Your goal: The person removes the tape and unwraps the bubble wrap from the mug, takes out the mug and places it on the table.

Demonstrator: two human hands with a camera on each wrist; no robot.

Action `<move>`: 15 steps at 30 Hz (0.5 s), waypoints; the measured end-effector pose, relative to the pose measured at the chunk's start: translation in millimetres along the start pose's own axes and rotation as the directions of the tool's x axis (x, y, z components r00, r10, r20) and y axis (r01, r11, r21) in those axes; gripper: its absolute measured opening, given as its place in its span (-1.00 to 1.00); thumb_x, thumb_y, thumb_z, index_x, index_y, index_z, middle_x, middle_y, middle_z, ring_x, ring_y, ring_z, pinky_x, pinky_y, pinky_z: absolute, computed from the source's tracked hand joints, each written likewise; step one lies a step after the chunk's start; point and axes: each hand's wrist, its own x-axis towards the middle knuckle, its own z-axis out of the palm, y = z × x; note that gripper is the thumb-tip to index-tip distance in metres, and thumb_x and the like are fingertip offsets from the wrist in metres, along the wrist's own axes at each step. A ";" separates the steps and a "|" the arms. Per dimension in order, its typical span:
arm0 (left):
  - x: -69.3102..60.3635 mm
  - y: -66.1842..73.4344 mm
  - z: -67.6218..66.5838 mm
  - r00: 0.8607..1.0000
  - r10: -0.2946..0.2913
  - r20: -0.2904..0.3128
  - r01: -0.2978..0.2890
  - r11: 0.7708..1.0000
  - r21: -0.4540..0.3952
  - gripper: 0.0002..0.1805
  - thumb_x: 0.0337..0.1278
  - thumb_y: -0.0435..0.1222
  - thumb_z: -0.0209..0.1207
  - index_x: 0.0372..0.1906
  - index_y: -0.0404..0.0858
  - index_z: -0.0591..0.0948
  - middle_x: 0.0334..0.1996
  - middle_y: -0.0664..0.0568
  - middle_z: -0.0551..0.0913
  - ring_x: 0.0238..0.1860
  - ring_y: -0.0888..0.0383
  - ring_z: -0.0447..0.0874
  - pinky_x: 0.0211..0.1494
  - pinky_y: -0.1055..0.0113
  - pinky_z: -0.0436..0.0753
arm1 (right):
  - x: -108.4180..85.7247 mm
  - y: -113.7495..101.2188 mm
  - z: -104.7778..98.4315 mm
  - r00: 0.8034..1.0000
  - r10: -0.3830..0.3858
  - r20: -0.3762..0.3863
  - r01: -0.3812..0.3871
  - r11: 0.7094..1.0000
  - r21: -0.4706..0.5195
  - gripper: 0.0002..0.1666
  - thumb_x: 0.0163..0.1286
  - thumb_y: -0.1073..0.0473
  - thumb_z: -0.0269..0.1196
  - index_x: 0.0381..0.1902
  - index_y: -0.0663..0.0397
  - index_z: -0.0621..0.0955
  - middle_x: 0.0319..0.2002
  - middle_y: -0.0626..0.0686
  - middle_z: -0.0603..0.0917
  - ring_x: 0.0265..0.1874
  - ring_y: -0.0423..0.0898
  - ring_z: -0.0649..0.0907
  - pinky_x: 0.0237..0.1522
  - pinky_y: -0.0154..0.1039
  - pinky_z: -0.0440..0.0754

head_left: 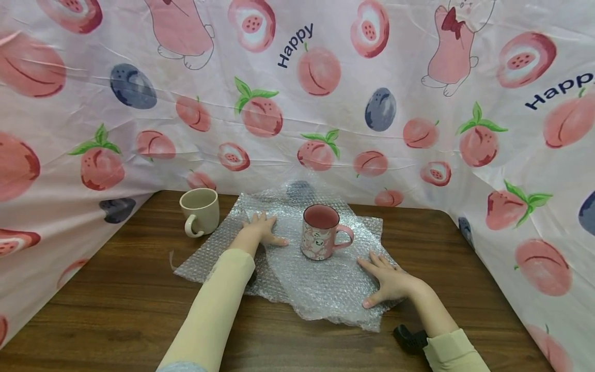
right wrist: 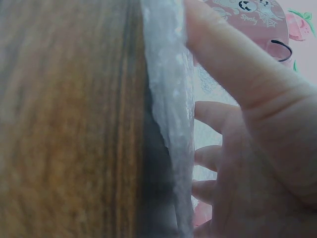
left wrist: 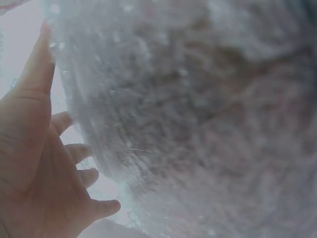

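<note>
A pink mug with a white ghost pattern stands upright on a spread of bubble wrap, its handle towards the right. My left hand rests with spread fingers on the wrap to the left of the mug. To the mug's right, my right hand lies with fingers apart on the wrap's right side. In the right wrist view, fingertips touch the bubble wrap, and part of the pink mug shows behind. Blurred bubble wrap fills most of the left wrist view, beside the left hand.
A cream mug stands upright at the back left of the brown wooden table, just off the wrap. A fruit-printed cloth hangs behind and along both sides. Under the right wrist is a black device.
</note>
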 end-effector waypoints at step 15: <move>-3.3 1.1 -9.9 0.997 0.076 -0.004 -0.076 0.997 0.029 -0.04 0.08 0.24 0.18 0.46 -0.23 0.21 0.43 -0.33 0.06 0.42 -0.37 -0.25 0.29 -0.38 -0.17 | -0.4 -1.4 0.6 1.000 0.001 -0.006 0.000 1.000 0.006 0.33 -0.09 -0.30 0.47 0.51 0.05 0.10 0.47 0.35 -0.19 0.41 0.35 -0.20 0.16 0.50 -0.24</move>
